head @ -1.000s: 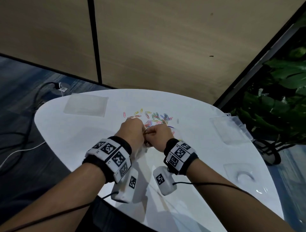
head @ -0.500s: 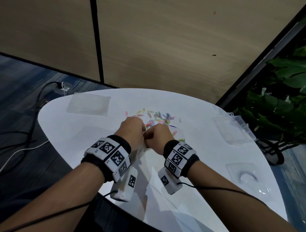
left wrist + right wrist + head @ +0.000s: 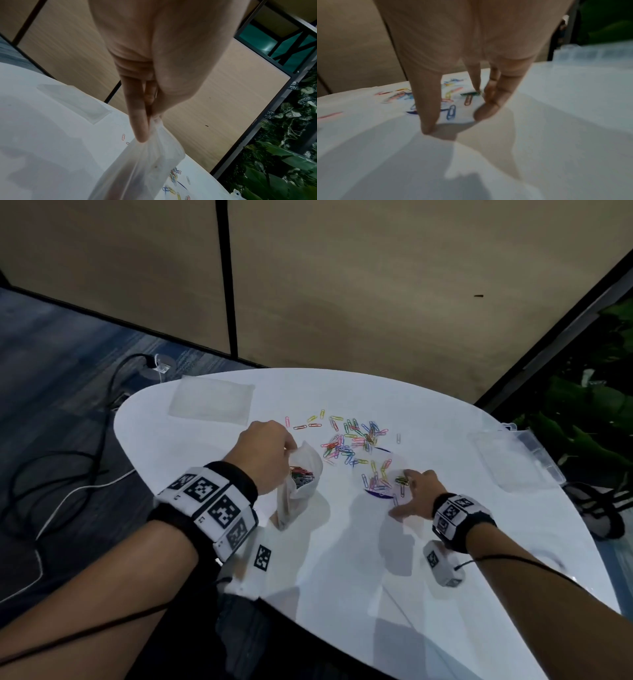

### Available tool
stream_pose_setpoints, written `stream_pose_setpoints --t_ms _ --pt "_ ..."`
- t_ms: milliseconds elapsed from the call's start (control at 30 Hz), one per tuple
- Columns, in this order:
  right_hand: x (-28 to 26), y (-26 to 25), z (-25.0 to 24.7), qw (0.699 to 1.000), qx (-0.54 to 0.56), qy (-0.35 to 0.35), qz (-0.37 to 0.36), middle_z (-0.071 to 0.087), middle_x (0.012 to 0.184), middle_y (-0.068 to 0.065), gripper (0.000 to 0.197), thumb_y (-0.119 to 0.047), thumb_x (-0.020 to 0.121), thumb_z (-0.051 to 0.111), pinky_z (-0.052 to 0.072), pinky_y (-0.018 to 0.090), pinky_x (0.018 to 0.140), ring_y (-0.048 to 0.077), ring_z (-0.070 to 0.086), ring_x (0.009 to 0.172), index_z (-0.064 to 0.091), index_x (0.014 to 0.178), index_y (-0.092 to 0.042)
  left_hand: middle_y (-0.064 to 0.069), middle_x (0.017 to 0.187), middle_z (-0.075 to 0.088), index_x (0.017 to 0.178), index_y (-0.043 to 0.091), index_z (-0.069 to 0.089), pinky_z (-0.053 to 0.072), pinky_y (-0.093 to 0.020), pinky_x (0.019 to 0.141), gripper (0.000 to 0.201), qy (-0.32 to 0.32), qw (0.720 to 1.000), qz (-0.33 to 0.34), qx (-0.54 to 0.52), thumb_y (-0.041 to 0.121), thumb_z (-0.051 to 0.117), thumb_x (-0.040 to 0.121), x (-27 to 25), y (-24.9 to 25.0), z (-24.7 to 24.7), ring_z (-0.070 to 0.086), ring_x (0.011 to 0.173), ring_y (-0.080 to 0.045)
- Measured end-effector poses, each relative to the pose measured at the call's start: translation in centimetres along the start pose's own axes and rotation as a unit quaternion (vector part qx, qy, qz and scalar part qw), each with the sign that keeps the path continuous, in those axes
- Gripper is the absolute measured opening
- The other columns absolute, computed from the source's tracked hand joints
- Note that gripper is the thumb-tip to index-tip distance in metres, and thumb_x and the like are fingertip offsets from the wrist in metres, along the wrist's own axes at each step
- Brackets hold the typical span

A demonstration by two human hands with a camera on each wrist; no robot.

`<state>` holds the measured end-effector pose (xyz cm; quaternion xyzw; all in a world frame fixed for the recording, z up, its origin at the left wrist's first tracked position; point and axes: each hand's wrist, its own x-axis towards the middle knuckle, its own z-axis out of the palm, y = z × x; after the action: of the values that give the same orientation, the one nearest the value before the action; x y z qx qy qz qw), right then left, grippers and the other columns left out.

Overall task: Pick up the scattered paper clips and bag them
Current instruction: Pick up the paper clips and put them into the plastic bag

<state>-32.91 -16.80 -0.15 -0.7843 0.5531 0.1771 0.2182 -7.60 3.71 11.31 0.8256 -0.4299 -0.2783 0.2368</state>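
Coloured paper clips (image 3: 352, 440) lie scattered across the far middle of the white table (image 3: 342, 559), and a smaller cluster (image 3: 378, 479) lies nearer. My left hand (image 3: 263, 455) pinches the rim of a clear plastic bag (image 3: 299, 484) that holds several clips; the left wrist view shows the fingers (image 3: 139, 121) gripping the bag (image 3: 142, 169). My right hand (image 3: 416, 494) reaches down onto the near cluster, fingers spread, fingertips (image 3: 428, 121) touching the table among the clips (image 3: 451, 111). It holds nothing that I can see.
An empty flat clear bag (image 3: 210, 404) lies at the table's far left. A clear plastic box (image 3: 517, 457) stands at the right edge, with plants (image 3: 589, 412) beyond it. Cables (image 3: 68, 470) run over the floor to the left.
The hands were together at the bag's mouth. Now they are apart: the left hand keeps the bag, and the right hand has moved right and down onto the near cluster of clips.
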Motion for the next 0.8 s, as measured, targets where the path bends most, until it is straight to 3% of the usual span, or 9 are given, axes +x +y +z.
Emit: stream_pose_setpoints --t_ms 133,200,367,467,567,633,733,800 --pt "0.5 -1.9 1.2 0.995 0.066 0.07 -0.025 0.049 0.127 0.016 0.082 -0.033 0.069 0.085 0.046 0.033 0.097 0.03 0.057 0.112 0.048 0.139 -0.011 -0.019 0.111 0.068 0.115 0.013 0.071 0.057 -0.042 0.092 0.027 0.004 1.0 -0.01 -0.007 0.008 0.053 0.096 0.1 -1.0 -0.5 0.07 0.097 -0.037" --pt "0.9 -3.9 1.7 0.99 0.095 0.09 -0.044 0.052 0.125 0.015 0.075 -0.032 0.071 0.083 0.048 0.03 0.094 0.028 0.06 0.108 0.052 0.137 -0.014 -0.019 0.112 0.067 0.115 0.014 0.071 0.057 -0.042 0.092 0.027 0.001 1.0 -0.012 -0.004 0.008 0.053 0.096 0.1 -1.1 -0.7 0.07 0.096 -0.036" --pt "1.9 -7.3 2.2 0.992 0.068 0.098 -0.046 0.032 0.142 0.014 0.076 -0.037 0.078 0.076 0.039 0.031 0.106 0.029 0.05 0.124 0.044 0.143 -0.014 -0.019 0.112 0.067 0.114 0.014 0.071 0.057 -0.042 0.092 0.027 -0.002 1.0 -0.01 0.0 0.009 0.053 0.096 0.1 -1.2 -0.6 0.07 0.095 -0.036" --pt "2.2 -8.2 2.1 0.989 0.042 0.127 -0.06 0.038 0.138 0.013 0.051 -0.028 0.087 0.067 0.039 0.031 0.106 0.028 0.052 0.121 0.056 0.134 -0.011 -0.019 0.112 0.067 0.115 0.014 0.071 0.057 -0.042 0.091 0.027 -0.001 1.0 -0.009 0.001 0.008 0.053 0.096 0.2 -1.1 -0.6 0.07 0.095 -0.036" --pt "2.0 -9.1 1.7 0.987 0.006 0.15 -0.062 0.059 0.119 0.015 0.025 -0.02 0.092 0.061 0.049 0.03 0.089 0.03 0.062 0.103 0.072 0.109 -0.007 -0.02 0.11 0.068 0.115 0.013 0.071 0.057 -0.042 0.092 0.028 -0.006 1.0 -0.002 0.004 0.007 0.051 0.096 0.3 -0.9 -0.4 0.07 0.093 -0.037" --pt "2.0 -9.3 1.6 0.988 0.0 0.141 -0.059 0.069 0.103 0.014 0.021 -0.016 0.092 0.059 0.052 0.026 0.078 0.027 0.067 0.09 0.077 0.095 -0.005 -0.02 0.109 0.069 0.115 0.012 0.071 0.057 -0.042 0.091 0.028 -0.008 1.0 -0.002 0.003 0.006 0.051 0.096 0.3 -0.8 -0.4 0.071 0.09 -0.036" --pt "2.2 -8.8 1.1 0.991 0.016 0.128 -0.045 0.075 0.092 0.007 0.018 -0.008 0.085 0.061 0.054 0.021 0.074 0.02 0.068 0.082 0.079 0.088 -0.009 -0.018 0.11 0.069 0.116 0.011 0.07 0.057 -0.042 0.093 0.028 -0.011 1.0 0.0 0.006 0.006 0.051 0.096 0.3 -0.6 -0.4 0.071 0.093 -0.035" --pt "2.7 -7.7 0.5 0.989 0.087 0.122 -0.003 0.074 0.084 -0.001 0.01 -0.012 0.078 0.07 0.05 0.014 0.066 0.011 0.065 0.075 0.08 0.081 -0.014 -0.017 0.113 0.069 0.117 0.012 0.07 0.056 -0.042 0.094 0.028 -0.013 1.0 0.0 0.009 0.007 0.052 0.096 0.3 -0.4 -0.3 0.069 0.099 -0.036"
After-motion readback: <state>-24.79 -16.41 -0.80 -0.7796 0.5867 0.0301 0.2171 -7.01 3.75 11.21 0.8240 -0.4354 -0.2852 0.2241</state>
